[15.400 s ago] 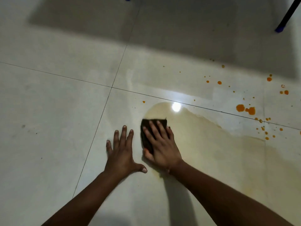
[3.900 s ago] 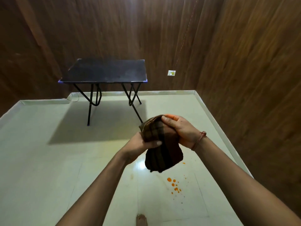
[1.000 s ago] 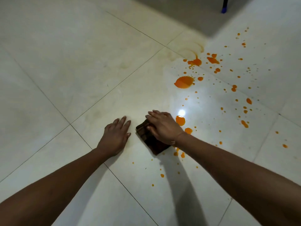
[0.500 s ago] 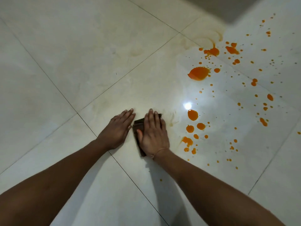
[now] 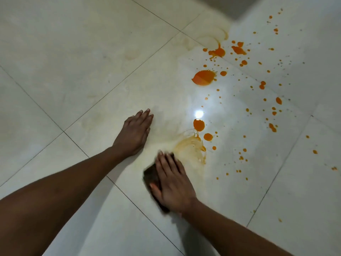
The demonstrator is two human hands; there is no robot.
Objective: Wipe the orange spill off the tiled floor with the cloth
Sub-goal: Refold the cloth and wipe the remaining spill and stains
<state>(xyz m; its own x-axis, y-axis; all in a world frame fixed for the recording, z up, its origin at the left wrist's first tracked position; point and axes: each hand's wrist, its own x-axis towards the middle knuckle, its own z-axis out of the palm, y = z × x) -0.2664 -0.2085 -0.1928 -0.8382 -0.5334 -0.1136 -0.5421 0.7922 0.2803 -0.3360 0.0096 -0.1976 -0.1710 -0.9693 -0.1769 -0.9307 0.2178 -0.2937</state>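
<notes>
A bright glare spot (image 5: 199, 114) of reflected light, a grey shadow (image 5: 243, 6) at the top edge.

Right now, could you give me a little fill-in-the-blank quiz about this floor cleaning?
The cloth lies ____ the right hand.
The left hand rests on the bare floor, holding ____.
The largest puddle beyond the pale smear is coloured ____.
Missing words: under; nothing; orange.

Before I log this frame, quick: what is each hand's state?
Left hand: open, palm flat on the tiled floor.
Right hand: open, straight fingers pressing the cloth onto the floor.
</notes>
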